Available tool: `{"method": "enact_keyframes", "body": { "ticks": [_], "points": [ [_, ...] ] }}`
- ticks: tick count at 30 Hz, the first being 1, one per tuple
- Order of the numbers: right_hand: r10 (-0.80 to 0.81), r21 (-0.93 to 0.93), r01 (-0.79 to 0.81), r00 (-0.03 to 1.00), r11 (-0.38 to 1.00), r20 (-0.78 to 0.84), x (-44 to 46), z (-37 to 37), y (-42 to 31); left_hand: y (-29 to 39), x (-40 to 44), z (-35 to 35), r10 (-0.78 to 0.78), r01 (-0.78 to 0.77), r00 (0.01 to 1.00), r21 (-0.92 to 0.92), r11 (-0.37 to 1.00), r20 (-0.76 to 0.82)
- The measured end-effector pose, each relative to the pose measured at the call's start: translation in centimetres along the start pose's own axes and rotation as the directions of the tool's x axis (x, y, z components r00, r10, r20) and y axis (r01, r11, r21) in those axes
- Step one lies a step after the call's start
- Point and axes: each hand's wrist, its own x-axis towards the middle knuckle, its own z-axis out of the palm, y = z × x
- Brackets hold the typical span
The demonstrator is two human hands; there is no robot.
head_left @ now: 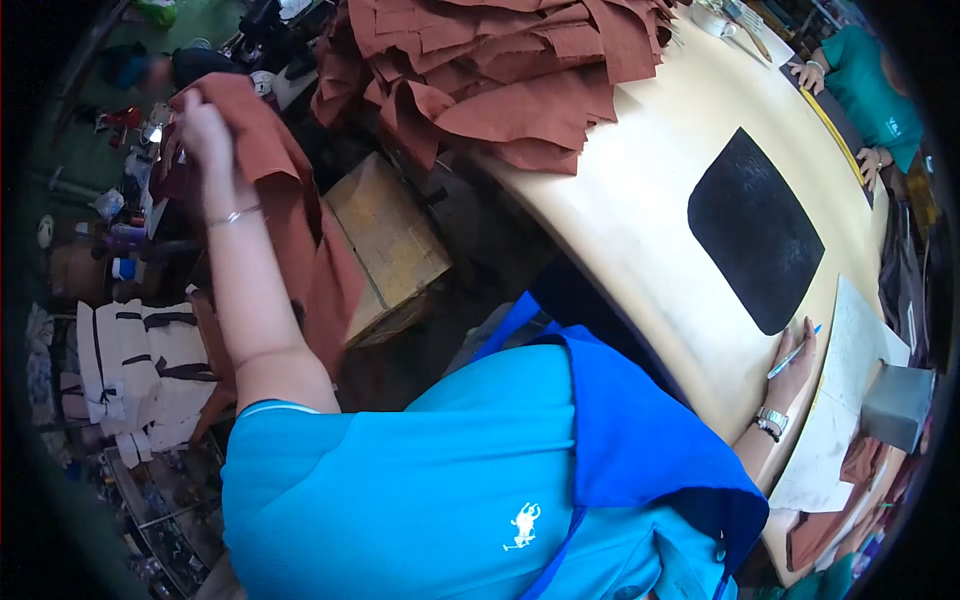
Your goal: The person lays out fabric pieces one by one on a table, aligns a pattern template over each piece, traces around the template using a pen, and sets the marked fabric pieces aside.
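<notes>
One cloth [262, 125] hangs, clenched in my left hand [207, 138]; a pile [490, 80] is left on the worktop [630, 225]. My right hand [795, 376] grasps a pen [783, 365] beside the black panel [755, 235].

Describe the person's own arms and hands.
The left hand is ungloved, with a thin silvery bracelet at the wrist and a short turquoise sleeve above. The right hand, also ungloved, has a silvery watch-like band and dark beaded bracelet.

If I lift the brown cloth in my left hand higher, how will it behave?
The brown cloth will probably flop, since it hangs in loose folds from your left hand. It seems fairly light for its size, as one hand appears to hold it.
</notes>
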Motion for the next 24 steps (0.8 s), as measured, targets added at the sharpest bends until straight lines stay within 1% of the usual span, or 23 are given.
{"method": "enact_keyframes", "body": {
  "ticks": [1, 2, 3, 5, 6, 7, 8, 9, 10, 11, 14, 15, 16, 17, 18, 19, 20, 21, 22, 24],
  "points": [
    [-0.004, -0.007, 0.004, 1.0, 1.0, 0.003, 0.0, 0.0, 0.2, 1.7, -0.6, 1.6, -0.071, 0.057, 0.995, -0.178, 0.982, -0.071],
    [-0.008, -0.014, 0.008, 1.0, 1.0, 0.005, 0.1, 0.0, 0.3, 3.3, -1.3, 3.2, -0.141, 0.082, 0.98, -0.357, 0.93, -0.142],
    [0.001, -0.019, -0.001, 1.0, 1.0, 0.006, 0.0, 0.0, 0.3, 5.7, -2.3, 1.8, -0.194, 0.152, 0.976, -0.335, 0.93, -0.095],
    [0.022, -0.031, -0.022, 1.0, 0.999, 0.01, 0.0, -0.1, 0.2, 1.6, 0.7, 1.9, -0.093, 0.094, 0.995, -0.348, 0.933, 0.019],
    [0.022, -0.031, -0.021, 1.0, 0.999, 0.006, 0.0, -0.1, 0.2, 0.0, 1.7, 1.3, -0.089, 0.106, 0.994, -0.372, 0.922, 0.064],
    [0.021, -0.03, -0.021, 1.0, 0.999, 0.003, -0.1, 0.0, 0.3, -1.7, 2.1, -0.1, -0.109, 0.159, 0.984, -0.434, 0.887, 0.138],
    [0.02, -0.028, -0.02, 1.0, 0.999, 0.001, -0.1, 0.1, 0.2, -3.7, 2.5, -1.5, -0.149, 0.244, 0.964, -0.509, 0.826, 0.22],
    [0.033, -0.023, -0.033, 0.999, 0.999, 0.01, -0.1, 0.1, 0.1, -5.5, 2.6, -2.7, -0.209, 0.359, 0.929, -0.599, 0.716, 0.307],
    [0.047, -0.019, -0.047, 0.999, 0.999, 0.016, -0.1, 0.0, -0.1, -5.7, 1.5, -4.3, -0.308, 0.521, 0.853, -0.715, 0.466, 0.421],
    [0.061, -0.015, -0.061, 0.998, 0.998, 0.022, 0.0, -0.1, -0.2, -3.2, -1.8, -5.7, -0.45, 0.586, 0.794, -0.71, 0.389, 0.409],
    [0.043, -0.01, -0.043, 0.999, 0.999, 0.033, 0.1, -0.1, 0.1, -20.3, -4.4, -1.8, -0.315, 0.616, 0.781, -0.581, 0.531, 0.54],
    [0.055, -0.009, -0.055, 0.998, 0.998, 0.034, 0.3, 0.2, 1.1, -21.3, -8.2, -1.9, -0.434, 0.731, 0.679, -0.488, 0.477, 0.592],
    [0.043, -0.013, -0.043, 0.999, 0.999, 0.03, 0.1, 0.2, 1.4, -19.5, -12.1, -2.5, -0.472, 0.673, 0.725, -0.369, 0.641, 0.502],
    [0.03, -0.017, -0.03, 0.999, 0.999, 0.024, 0.1, 0.1, 1.2, -22.5, -15.0, -1.9, -0.461, 0.646, 0.735, -0.307, 0.699, 0.497],
    [0.017, -0.019, -0.016, 1.0, 1.0, 0.018, 0.1, 0.2, 1.0, -27.3, -17.3, -1.2, -0.392, 0.604, 0.71, -0.218, 0.767, 0.586],
    [0.0, -0.022, 0.0, 1.0, 1.0, 0.017, 0.1, 0.2, 1.2, -32.9, -19.8, 0.1, -0.407, 0.535, 0.665, -0.018, 0.845, 0.626],
    [-0.015, -0.025, 0.015, 1.0, 1.0, 0.016, 0.1, 0.3, 1.6, -36.1, -21.3, 0.6, -0.433, 0.431, 0.618, 0.178, 0.885, 0.657],
    [-0.03, -0.029, 0.031, 0.999, 0.999, 0.013, 0.2, 0.3, 1.9, -34.9, -22.8, 0.7, -0.615, 0.42, 0.595, 0.452, 0.787, 0.518],
    [-0.004, -0.022, 0.004, 1.0, 1.0, 0.025, 0.2, 0.4, 1.5, -32.5, -24.7, 1.6, -0.745, 0.401, 0.578, 0.679, 0.614, 0.333],
    [0.062, -0.015, -0.061, 0.997, 0.998, 0.037, 0.0, 0.0, 0.7, -26.7, -25.4, 3.3, -0.729, 0.444, 0.619, 0.634, 0.633, 0.293]
  ]
}}
